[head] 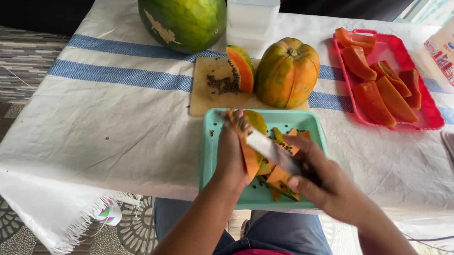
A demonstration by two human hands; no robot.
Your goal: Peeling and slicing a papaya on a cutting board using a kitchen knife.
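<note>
Left hand (230, 159): we find its grip closed on one papaya slice (247, 147), held over the green tray (210, 150).
Right hand (324, 182): grip closed on one knife (268, 147), blade against the slice.
Red tray (429, 121): we count about six peeled slices.
Table (104, 125): one whole papaya (287, 72), one watermelon (183, 16).

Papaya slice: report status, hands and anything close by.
Left hand grips papaya slice above teal tray. Right hand holds knife against it. Peel scraps in tray below.
</note>
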